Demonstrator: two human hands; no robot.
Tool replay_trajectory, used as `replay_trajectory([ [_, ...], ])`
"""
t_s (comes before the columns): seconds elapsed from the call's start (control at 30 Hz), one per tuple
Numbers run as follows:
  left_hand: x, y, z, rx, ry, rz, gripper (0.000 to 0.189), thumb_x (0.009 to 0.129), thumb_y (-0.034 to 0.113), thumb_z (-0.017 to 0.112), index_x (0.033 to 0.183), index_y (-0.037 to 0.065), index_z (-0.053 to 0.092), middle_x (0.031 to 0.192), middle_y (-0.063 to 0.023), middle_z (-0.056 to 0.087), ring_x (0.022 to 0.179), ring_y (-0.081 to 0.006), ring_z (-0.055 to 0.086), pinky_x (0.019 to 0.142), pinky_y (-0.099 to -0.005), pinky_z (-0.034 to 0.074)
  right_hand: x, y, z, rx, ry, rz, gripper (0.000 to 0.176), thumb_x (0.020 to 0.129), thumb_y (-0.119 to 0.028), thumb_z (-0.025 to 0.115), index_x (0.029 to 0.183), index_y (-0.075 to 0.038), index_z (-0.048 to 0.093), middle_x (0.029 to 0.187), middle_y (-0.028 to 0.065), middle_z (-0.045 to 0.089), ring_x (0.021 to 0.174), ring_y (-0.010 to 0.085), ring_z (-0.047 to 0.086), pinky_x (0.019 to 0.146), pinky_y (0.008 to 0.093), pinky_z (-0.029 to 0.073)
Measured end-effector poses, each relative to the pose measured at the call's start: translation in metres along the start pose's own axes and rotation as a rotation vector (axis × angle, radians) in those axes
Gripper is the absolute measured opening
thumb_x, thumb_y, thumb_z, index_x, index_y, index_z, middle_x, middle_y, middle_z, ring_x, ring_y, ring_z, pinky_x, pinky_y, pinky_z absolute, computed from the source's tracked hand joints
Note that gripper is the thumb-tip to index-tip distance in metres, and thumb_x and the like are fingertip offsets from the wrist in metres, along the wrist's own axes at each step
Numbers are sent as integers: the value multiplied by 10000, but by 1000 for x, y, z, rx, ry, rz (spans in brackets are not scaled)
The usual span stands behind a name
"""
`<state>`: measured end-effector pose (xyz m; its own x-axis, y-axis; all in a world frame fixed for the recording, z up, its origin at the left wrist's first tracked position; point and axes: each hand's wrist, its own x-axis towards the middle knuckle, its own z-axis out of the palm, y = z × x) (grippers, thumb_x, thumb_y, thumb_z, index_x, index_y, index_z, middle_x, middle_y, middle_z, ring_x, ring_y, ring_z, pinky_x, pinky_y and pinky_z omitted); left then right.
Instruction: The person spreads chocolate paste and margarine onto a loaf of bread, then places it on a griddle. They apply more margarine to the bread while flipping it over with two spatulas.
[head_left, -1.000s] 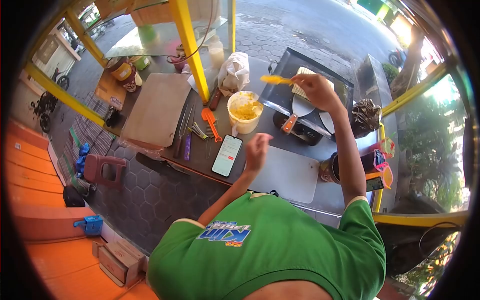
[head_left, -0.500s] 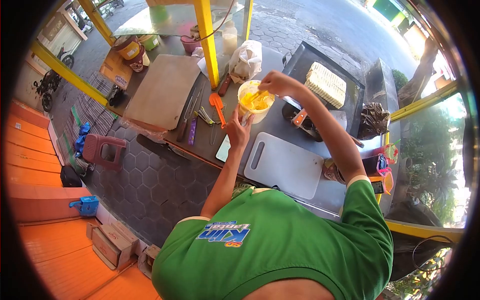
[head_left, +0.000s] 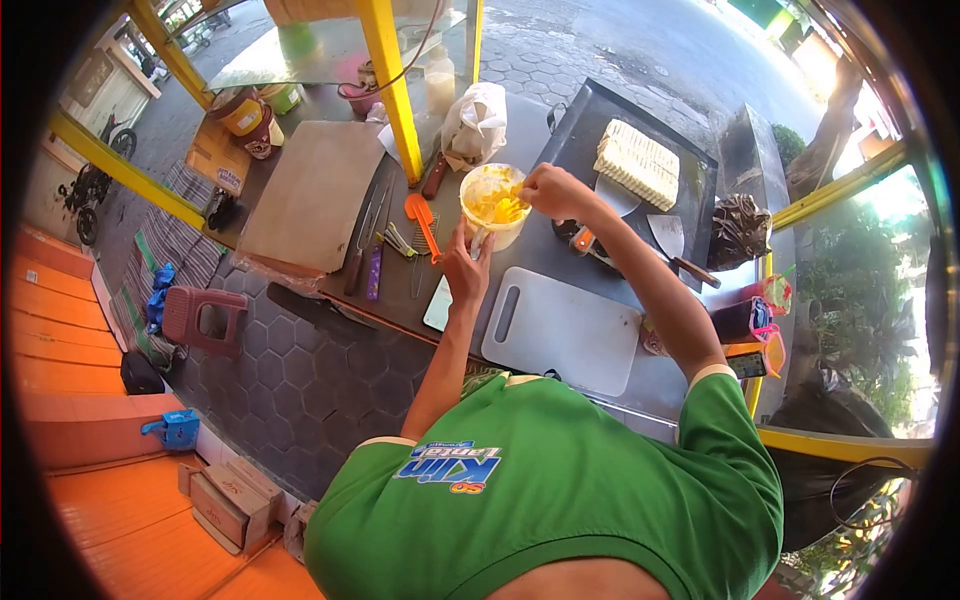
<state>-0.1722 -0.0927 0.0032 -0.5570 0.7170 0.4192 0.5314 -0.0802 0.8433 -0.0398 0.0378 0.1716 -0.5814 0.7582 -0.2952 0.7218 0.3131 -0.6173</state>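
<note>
A white plastic tub (head_left: 507, 236) with a soft yellow spread inside stands on the counter, its walls smeared. My left hand (head_left: 467, 268) grips the near side of this tub, fingers closed at its wall. Over the right rim, my right hand (head_left: 557, 193) is closed on a yellow-coated stirring utensil (head_left: 514, 205) whose end sits in the spread; its exact kind is hidden. An orange spatula (head_left: 422, 222) lies left of the tub, beside a wire whisk. Behind the tub rests a white plastic bag (head_left: 476, 128).
A pale block of bread (head_left: 637, 163) sits on a black griddle (head_left: 690, 150), with a metal scraper (head_left: 668, 236) nearby. Close to me lie a grey cutting board (head_left: 565, 330) and a phone (head_left: 438, 303). A yellow post (head_left: 391, 90) rises behind; a brown board (head_left: 310, 195) lies left.
My right hand has moved lower and closer to the tub's rim, shifting the utensil within the spread. My left hand stays on the tub. The whole view has shifted slightly.
</note>
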Motion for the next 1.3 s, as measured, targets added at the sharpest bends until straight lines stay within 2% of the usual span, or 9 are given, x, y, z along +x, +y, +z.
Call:
replay_trajectory([
  [0.3,2,8,-6,46,-91,-72,591,887,266,760,1338,-39,530,951,-160,662,809,-255,642,725,-383,530,9,30,-8,678,-86,126,299,948,-187,584,926,88,700,634,1,525,512,125,512,425,316,510],
  [0.7,-26,24,-22,-40,79,62,327,942,207,674,1174,-6,586,942,-112,610,832,-210,568,736,-356,478,-42,34,-37,508,127,-99,344,994,-244,567,920,62,704,615,-18,509,513,74,499,451,261,515],
  [0.87,-43,52,15,-634,-767,-518,344,1013,326,579,1178,27,616,756,-26,616,659,-113,564,624,-271,463,-68,102,-72,671,610,-64,287,1008,-200,552,990,45,701,627,-30,501,499,56,486,433,249,486],
  [1.0,-5,97,49,-827,-712,-894,391,1018,405,553,1163,49,626,740,-10,608,559,-65,493,527,-222,394,-69,176,-84,532,1058,163,281,1004,-222,537,1036,-4,710,637,-20,502,519,69,490,438,256,471],
  [1.07,15,102,59,-1072,-1091,-1062,456,1002,494,540,1083,52,617,677,28,543,486,-32,383,442,-204,277,-72,194,-82,370,1159,243,282,996,-226,534,1032,-13,716,646,35,571,548,112,569,435,280,481],
  [1.1,18,102,58,-1065,-1108,-1056,456,1002,494,540,1083,52,617,677,28,543,486,-32,383,442,-204,277,-72,199,-80,283,1189,260,281,990,-228,535,1026,-17,718,655,73,615,570,140,619,433,297,486],
  [1.13,24,103,58,-884,-1164,-897,453,997,505,543,1046,60,607,661,45,505,480,-23,346,432,-207,238,-74,201,-78,219,1170,302,305,976,-288,537,1025,-43,712,912,254,692,857,434,681,743,475,520],
  [1.2,46,112,51,-623,-1158,-647,450,977,527,571,939,79,587,637,74,411,477,0,311,414,-201,184,-71,204,-73,186,1203,325,299,979,-284,532,1010,-43,708,936,248,691,928,459,654,780,501,510],
  [1.3,80,105,32,-264,-889,-199,514,937,501,578,860,7,697,669,-21,599,552,-113,534,564,-288,450,-77,203,-73,149,1217,338,300,988,-277,514,1027,-44,699,946,247,692,933,452,659,785,503,507],
])
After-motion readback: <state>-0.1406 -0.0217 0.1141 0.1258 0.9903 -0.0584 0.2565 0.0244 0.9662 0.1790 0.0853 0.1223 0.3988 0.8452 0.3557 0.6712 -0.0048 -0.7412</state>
